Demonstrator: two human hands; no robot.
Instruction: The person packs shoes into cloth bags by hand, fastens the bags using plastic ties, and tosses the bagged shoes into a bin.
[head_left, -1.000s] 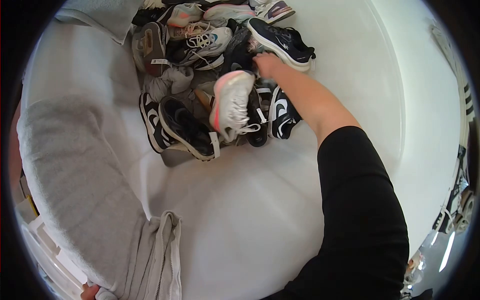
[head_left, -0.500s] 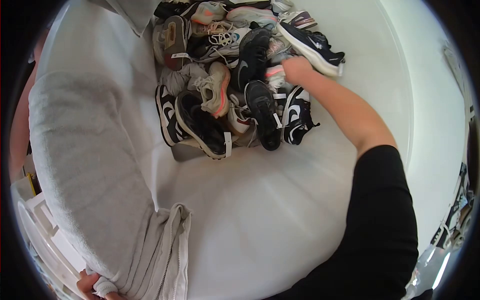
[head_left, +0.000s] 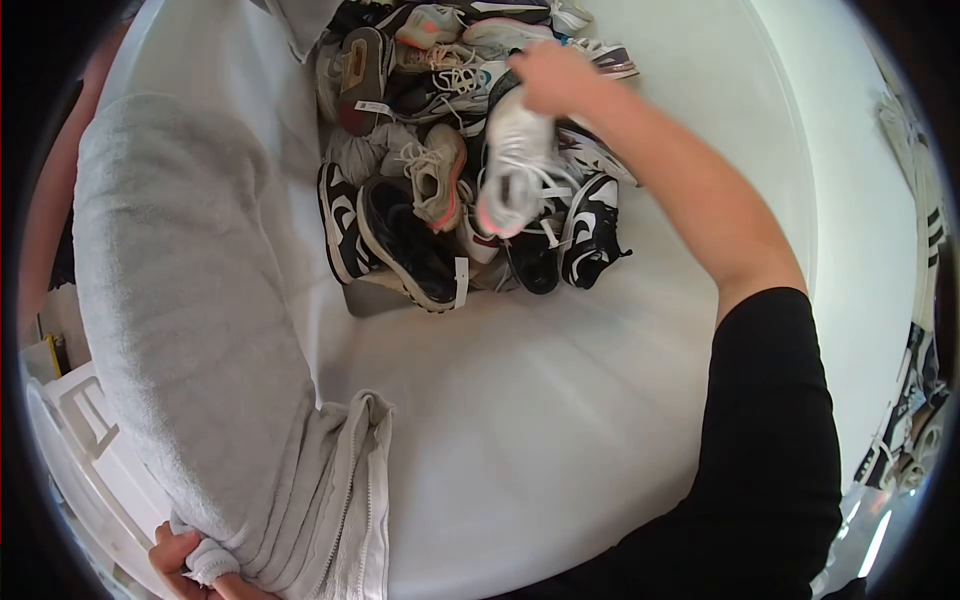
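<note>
My right hand (head_left: 555, 80) is closed round the toe end of a white sneaker (head_left: 520, 155) with pink at the heel. The shoe hangs heel down over a heap of shoes, smeared by motion. Below it are a black shoe (head_left: 535, 265) and a black-and-white sneaker (head_left: 598, 230). At the lower left, my left hand (head_left: 190, 568) grips a bunched end of a grey fleecy zipped bag (head_left: 190, 300), which bulges along the left side. Part of that hand is hidden by the cloth.
The heap lies in a large white tub (head_left: 560, 400) with a curved wall. It includes a black shoe with a white tag (head_left: 405, 240) and a beige sneaker (head_left: 437, 175). White plastic crates (head_left: 110, 440) stand outside at left; more shoes (head_left: 905, 430) show at right.
My right hand has moved up and left, lifting the white sneaker out of the heap. My left hand still grips the bag. The view has shifted slightly.
</note>
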